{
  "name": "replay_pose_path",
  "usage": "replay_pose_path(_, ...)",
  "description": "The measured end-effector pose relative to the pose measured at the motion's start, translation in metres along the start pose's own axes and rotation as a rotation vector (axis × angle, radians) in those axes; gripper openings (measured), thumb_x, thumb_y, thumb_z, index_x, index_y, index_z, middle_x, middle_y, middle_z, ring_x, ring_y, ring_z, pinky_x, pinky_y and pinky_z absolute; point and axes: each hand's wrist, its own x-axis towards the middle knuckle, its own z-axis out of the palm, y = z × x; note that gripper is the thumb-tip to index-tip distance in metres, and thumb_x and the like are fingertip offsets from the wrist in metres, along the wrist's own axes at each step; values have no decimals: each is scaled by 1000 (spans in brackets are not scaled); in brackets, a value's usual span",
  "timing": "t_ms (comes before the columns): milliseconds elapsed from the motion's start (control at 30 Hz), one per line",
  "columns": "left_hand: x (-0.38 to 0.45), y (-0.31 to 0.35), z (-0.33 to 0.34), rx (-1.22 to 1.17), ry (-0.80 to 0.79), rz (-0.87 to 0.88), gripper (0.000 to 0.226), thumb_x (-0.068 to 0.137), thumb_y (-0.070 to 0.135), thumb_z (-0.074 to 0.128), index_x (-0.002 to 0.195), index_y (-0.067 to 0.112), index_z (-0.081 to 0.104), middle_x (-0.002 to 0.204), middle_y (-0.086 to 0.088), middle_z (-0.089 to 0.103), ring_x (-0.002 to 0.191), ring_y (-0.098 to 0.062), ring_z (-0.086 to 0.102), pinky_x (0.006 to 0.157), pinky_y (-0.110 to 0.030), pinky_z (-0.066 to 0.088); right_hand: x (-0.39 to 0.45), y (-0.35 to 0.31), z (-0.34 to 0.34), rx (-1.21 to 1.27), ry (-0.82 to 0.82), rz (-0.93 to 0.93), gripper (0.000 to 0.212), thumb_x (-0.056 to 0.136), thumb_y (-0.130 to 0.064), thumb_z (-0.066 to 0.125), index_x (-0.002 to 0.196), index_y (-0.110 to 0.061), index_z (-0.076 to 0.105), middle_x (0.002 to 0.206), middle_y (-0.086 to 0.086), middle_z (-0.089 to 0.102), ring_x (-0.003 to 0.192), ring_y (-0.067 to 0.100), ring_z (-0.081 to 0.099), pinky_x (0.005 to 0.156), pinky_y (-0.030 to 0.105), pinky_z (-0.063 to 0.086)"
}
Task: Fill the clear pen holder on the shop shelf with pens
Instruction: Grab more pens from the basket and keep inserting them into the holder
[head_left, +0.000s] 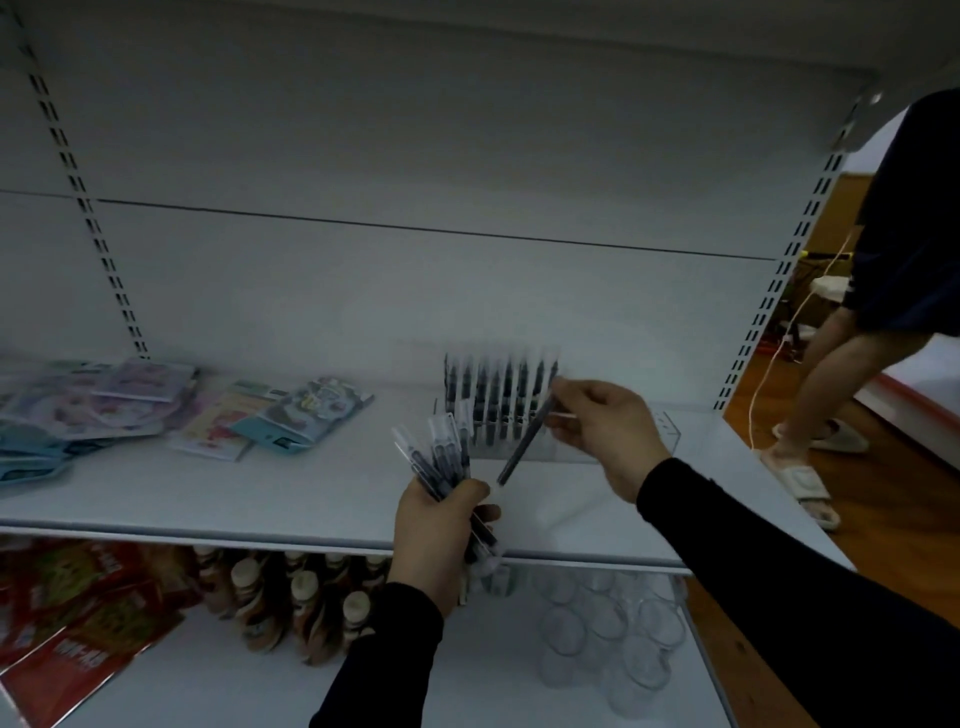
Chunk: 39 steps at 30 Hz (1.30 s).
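The clear pen holder (652, 441) stands on the white shelf (311, 488), right of centre. Several dark pens with clear caps (498, 395) stand upright in its left part. My left hand (436, 530) grips a bundle of several pens (441, 457) in front of the holder, their caps pointing up. My right hand (605, 431) pinches a single dark pen (524, 441) at its upper end. That pen slants down to the left, crossing in front of the holder. The right part of the holder shows no pens.
Packets of stationery (156, 415) lie on the shelf's left side. On the shelf below stand bottles (291, 597), red packets (67, 623) and clear glasses (608, 639). Another person's legs in white slippers (810, 415) stand at the right on a wooden floor.
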Motion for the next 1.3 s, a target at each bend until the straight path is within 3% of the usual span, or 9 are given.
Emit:
replay_pose_path(67,5,-2,-2,-1,29,10,23,87,4,63,108,-4,57,66,-18,57,43,-21,53,42,-28,47,10,-6,-4,-34,57,-74,14,91,-20,66,84,-9,70,80,7,71,69,18,67,64,20,58)
replay_pose_path(167,8,-3,-2,-1,33,15,18,87,4,63,102,-2,57,67,-16,51,47,-22,50,45,-30,46,25,-9,-10,-215,175,-236,15,88,-27,69,76,-18,72,79,4,74,78,24,72,79,34,59)
replay_pose_path(233,10,-4,-2,-5,23,15,14,87,3,62,100,0,57,67,-17,50,49,-25,50,45,-31,45,30,-12,-11,-324,224,-332,14,89,-30,68,84,-18,73,81,2,74,81,22,72,85,37,58)
replay_pose_path(433,16,-5,-5,-4,43,16,13,85,4,64,96,1,57,55,-12,51,44,-23,50,44,-30,42,43,-14,-2,-440,234,-437,21,92,-31,63,94,-14,75,84,2,73,84,20,70,90,41,55)
replay_pose_path(600,16,-1,-7,4,30,25,11,86,3,63,94,1,56,69,-16,50,46,-20,50,38,-22,40,52,-13,5,-550,220,-505,27,94,-30,61,104,-8,73,97,6,74,89,21,69,93,37,53)
replay_pose_path(900,17,0,-12,24,9,42,9,87,5,63,94,4,57,68,-16,51,48,-21,51,42,-25,42,56,5,7,-726,155,-465,28,96,-27,58,99,-3,73,95,10,73,81,17,62,81,18,45)
replay_pose_path(1000,17,-1,-12,26,1,47,10,88,6,63,96,3,57,66,-17,52,49,-22,52,43,-27,43,56,11,9,-785,111,-431,28,97,-24,57,98,-2,73,94,13,74,81,21,64,83,25,48)
replay_pose_path(1200,17,-1,-12,12,-24,45,12,88,9,64,99,5,58,65,-14,57,50,-22,53,44,-28,45,56,10,11,-819,116,-432,29,96,-26,58,94,-2,74,92,13,74,79,21,64,82,24,48)
replay_pose_path(1300,18,-2,-10,-7,-18,35,13,87,8,65,98,5,59,63,-12,58,50,-19,56,45,-27,46,53,12,7,-833,118,-412,39,96,-28,58,88,8,71,87,21,73,82,30,67,82,34,52)
